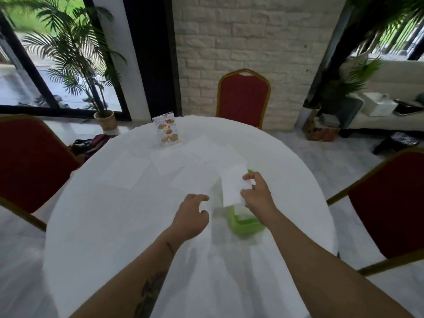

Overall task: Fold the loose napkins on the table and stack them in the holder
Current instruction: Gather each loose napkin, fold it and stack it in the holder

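White-clothed round table point(114, 226), folded napkin point(232, 187) held over the green holder point(243, 223).

Right hand point(258, 195) pinches the napkin; left hand point(191, 216) hovers open, empty. Loose napkins point(169, 160) lie beyond. Released crooked, the fold could spring apart or miss the holder.

Both arms bare, no sleeves in view. Left forearm has dark tattoos: a small mark near the wrist, a larger blurred design farther back toward the elbow. Left hand point(191, 215) and right hand point(258, 193) bare, no gloves, no watch. One right fingernail looks dark; polish uncertain, too blurred.
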`<state>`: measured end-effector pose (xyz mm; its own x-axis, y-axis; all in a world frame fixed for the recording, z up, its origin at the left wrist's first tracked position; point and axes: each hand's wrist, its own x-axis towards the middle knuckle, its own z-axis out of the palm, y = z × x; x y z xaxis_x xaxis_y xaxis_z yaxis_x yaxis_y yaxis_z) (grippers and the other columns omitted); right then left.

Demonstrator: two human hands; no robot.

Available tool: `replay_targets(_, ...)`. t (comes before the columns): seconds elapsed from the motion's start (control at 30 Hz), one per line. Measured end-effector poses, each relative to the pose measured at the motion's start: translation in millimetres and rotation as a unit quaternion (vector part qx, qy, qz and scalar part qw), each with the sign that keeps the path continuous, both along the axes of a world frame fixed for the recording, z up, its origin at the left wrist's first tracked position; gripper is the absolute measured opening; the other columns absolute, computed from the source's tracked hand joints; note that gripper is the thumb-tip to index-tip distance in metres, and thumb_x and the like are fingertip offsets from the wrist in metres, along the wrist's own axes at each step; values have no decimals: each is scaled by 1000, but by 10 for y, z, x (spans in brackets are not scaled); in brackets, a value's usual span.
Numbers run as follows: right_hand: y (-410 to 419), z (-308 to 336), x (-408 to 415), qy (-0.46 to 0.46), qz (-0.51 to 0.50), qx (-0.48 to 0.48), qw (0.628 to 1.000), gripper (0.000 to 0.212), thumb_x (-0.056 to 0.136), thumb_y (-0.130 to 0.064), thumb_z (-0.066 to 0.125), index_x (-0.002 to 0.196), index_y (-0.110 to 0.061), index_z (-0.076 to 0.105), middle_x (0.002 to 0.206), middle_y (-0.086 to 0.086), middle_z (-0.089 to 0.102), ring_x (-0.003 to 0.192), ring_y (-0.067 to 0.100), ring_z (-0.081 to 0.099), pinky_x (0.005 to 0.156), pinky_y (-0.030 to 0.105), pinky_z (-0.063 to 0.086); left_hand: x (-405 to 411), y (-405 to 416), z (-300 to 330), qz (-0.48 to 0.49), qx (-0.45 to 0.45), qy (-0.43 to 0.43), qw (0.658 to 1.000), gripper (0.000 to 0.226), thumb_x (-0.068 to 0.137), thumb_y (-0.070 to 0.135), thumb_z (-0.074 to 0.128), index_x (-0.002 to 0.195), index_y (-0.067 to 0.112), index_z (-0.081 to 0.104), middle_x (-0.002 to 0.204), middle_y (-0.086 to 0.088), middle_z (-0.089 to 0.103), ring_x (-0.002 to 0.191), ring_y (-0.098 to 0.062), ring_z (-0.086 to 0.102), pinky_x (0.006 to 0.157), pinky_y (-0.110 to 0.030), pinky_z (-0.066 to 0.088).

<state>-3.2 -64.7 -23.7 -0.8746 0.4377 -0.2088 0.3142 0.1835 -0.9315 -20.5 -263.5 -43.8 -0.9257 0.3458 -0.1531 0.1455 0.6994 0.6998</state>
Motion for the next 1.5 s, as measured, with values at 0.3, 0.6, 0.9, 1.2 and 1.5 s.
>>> replay_targets(0.3,554,-219,-93,-43,45,91,994,40,80,4,47,95,-23,73,115,-1,69,112,17,60,88,19,40,121,575,-69,-5,-49,-46,998,47,87,18,49,133,25,49,140,0,44,130,-15,42,103,-19,26)
replay_targets(0.6,523,-216,-152,-50,121,141,981,47,83,-6,51,124,-21,65,134,1,61,122,22,56,102,27,42,158,691,-109,34,-62,-52,996,46,87,16,50,132,23,51,135,-2,48,123,-19,48,105,-28,37)
replay_targets(0.9,449,-266,-69,-108,165,449,872,48,74,-24,57,121,-22,55,129,7,39,113,28,40,88,36,39,159,764,-130,50,-60,-58,995,46,87,16,49,133,25,50,136,-1,47,124,-20,47,108,-34,38)
replay_targets(1.2,403,-157,-83,-129,228,459,849,40,73,-19,46,113,-20,53,130,1,49,122,27,39,98,43,29,-10,614,-165,46,-65,-55,995,46,87,16,49,132,23,50,133,-2,49,122,-20,48,106,-35,39)
replay_targets(1.5,-243,-90,-266,-63,272,260,924,63,84,-14,47,147,-13,38,146,7,44,134,25,41,112,39,35,-578,190,-269,46,-118,-62,990,52,85,18,52,137,17,45,140,-8,46,127,-24,46,103,-32,37)
